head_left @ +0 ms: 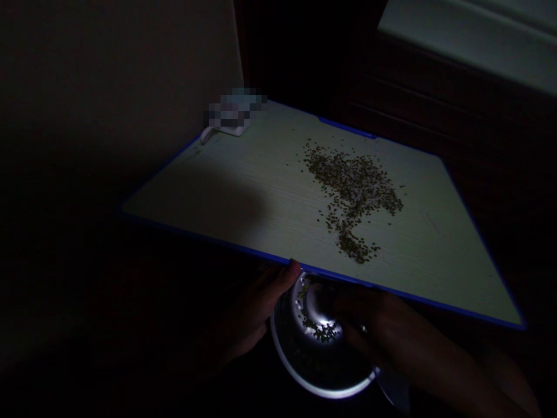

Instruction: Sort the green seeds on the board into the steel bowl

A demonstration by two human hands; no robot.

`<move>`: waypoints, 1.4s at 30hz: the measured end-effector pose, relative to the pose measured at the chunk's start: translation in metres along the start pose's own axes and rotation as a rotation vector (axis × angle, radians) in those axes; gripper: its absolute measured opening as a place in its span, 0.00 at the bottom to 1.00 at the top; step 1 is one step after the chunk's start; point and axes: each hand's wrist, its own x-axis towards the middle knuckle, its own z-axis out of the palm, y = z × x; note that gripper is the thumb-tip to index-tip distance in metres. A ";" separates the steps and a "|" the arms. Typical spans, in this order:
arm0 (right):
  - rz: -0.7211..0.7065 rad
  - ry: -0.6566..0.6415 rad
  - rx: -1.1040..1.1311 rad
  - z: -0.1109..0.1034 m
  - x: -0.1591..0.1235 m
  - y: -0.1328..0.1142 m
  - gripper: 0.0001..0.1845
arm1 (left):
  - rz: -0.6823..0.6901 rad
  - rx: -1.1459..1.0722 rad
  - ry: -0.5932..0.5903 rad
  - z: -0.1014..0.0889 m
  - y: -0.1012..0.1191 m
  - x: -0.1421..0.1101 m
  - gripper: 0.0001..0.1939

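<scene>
A pale board with a blue rim spans the middle of the dim view, carrying a loose spread of small dark-green beans or seeds. Below its near edge sits a shiny metal bowl, with more of these small grains inside. My left hand is closed round the bowl's left side, its thumb tip up against the board's blue edge. Over the bowl's right side reaches my right hand, partly under the board's edge. Its fingers are lost in shadow, so what they hold is hidden.
At the board's far left corner lies a pixelated object with a white corner. A wall rises on the left. A pale ledge-like surface crosses the upper right. Most surroundings are too dark to make out.
</scene>
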 end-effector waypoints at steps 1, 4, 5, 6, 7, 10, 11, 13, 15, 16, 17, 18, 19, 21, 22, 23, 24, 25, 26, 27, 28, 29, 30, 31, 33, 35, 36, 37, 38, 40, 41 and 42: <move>-0.005 -0.014 -0.001 0.001 0.001 0.000 0.12 | -0.004 -0.001 -0.002 0.000 0.000 0.000 0.19; 0.005 -0.063 -0.036 0.002 0.000 -0.001 0.15 | -0.020 -0.012 -0.014 -0.002 -0.003 0.000 0.18; 0.012 -0.073 -0.052 0.001 -0.002 -0.003 0.16 | -0.027 -0.021 -0.019 -0.003 -0.004 0.000 0.19; 0.016 -0.077 -0.063 -0.001 -0.005 -0.005 0.17 | -0.039 -0.029 -0.026 -0.004 -0.004 -0.001 0.19; 0.025 -0.073 -0.065 -0.004 -0.009 -0.006 0.17 | -0.051 -0.036 -0.031 -0.004 -0.005 -0.001 0.20; 0.112 0.000 -0.005 -0.024 -0.023 0.003 0.09 | -0.091 -0.049 -0.048 -0.004 -0.003 -0.002 0.23; 0.172 0.039 0.014 -0.034 -0.028 0.012 0.08 | -0.095 -0.049 -0.056 -0.003 -0.002 -0.003 0.24; 0.265 0.196 -0.035 -0.057 -0.032 0.037 0.09 | -0.076 -0.044 -0.063 -0.001 -0.001 -0.003 0.24; 0.371 0.343 -0.175 -0.080 -0.032 0.069 0.10 | -0.049 -0.030 -0.052 0.000 0.001 -0.003 0.24; 0.406 0.365 -0.207 -0.090 -0.030 0.085 0.10 | -0.039 -0.019 -0.036 0.001 0.001 -0.003 0.24; 0.437 0.378 -0.208 -0.099 -0.027 0.098 0.11 | -0.033 -0.004 -0.017 0.002 0.002 -0.003 0.24; 0.471 0.410 -0.210 -0.106 -0.024 0.110 0.11 | -0.030 0.016 0.003 0.002 0.002 -0.003 0.24; 0.508 0.440 -0.232 -0.112 -0.020 0.119 0.11 | -0.024 0.036 0.018 0.003 0.003 -0.003 0.23; 0.552 0.461 -0.265 -0.118 -0.013 0.130 0.12 | -0.006 0.068 0.026 0.005 0.005 -0.004 0.22; 0.547 0.475 -0.281 -0.119 -0.011 0.132 0.13 | -0.004 0.078 0.020 0.006 0.005 -0.004 0.22; 0.545 0.497 -0.294 -0.119 -0.009 0.133 0.14 | -0.009 0.082 0.013 0.006 0.006 -0.004 0.22; 0.549 0.530 -0.302 -0.119 -0.008 0.133 0.15 | -0.020 0.077 0.006 0.007 0.006 -0.004 0.21; 0.562 0.572 -0.305 -0.119 -0.009 0.133 0.16 | -0.038 0.064 -0.001 0.007 0.006 -0.003 0.22; 0.582 0.618 -0.297 -0.119 -0.011 0.131 0.17 | -0.056 0.052 -0.006 0.007 0.005 -0.003 0.22; 0.598 0.657 -0.276 -0.118 -0.014 0.127 0.18 | -0.062 0.041 0.001 0.006 0.004 -0.003 0.23; 0.604 0.683 -0.247 -0.117 -0.018 0.122 0.19 | -0.052 0.037 0.013 0.005 0.004 -0.003 0.23; 0.578 0.686 -0.203 -0.115 -0.022 0.114 0.19 | -0.035 0.042 0.028 0.004 0.003 -0.003 0.23; 0.512 0.654 -0.154 -0.111 -0.026 0.103 0.18 | -0.018 0.053 0.039 0.003 0.002 -0.003 0.23; 0.437 0.607 -0.118 -0.105 -0.030 0.090 0.17 | -0.007 0.063 0.046 0.002 0.002 -0.003 0.23; 0.279 0.418 -0.043 -0.087 -0.032 0.058 0.12 | -0.027 0.066 0.031 -0.001 0.001 -0.004 0.23; 0.094 0.148 0.026 -0.062 -0.027 0.024 0.10 | -0.066 0.062 0.021 -0.003 -0.001 -0.004 0.22; 0.021 0.025 0.018 -0.049 -0.021 0.009 0.11 | -0.067 0.061 0.029 -0.004 -0.002 -0.003 0.22; -0.024 -0.042 -0.037 -0.036 -0.014 -0.003 0.12 | -0.063 0.057 0.038 -0.004 -0.003 -0.003 0.21; -0.091 -0.093 -0.100 -0.024 -0.007 -0.011 0.13 | -0.055 0.046 0.046 -0.004 -0.004 -0.002 0.21; -0.192 -0.154 -0.216 -0.005 0.006 -0.019 0.16 | -0.048 0.008 0.047 -0.004 -0.006 -0.001 0.20; -0.216 -0.147 -0.274 0.001 0.012 -0.020 0.15 | -0.051 -0.009 0.040 -0.003 -0.006 0.000 0.20; -0.242 -0.165 -0.301 0.006 0.016 -0.019 0.15 | -0.055 -0.021 0.031 -0.003 -0.007 0.000 0.21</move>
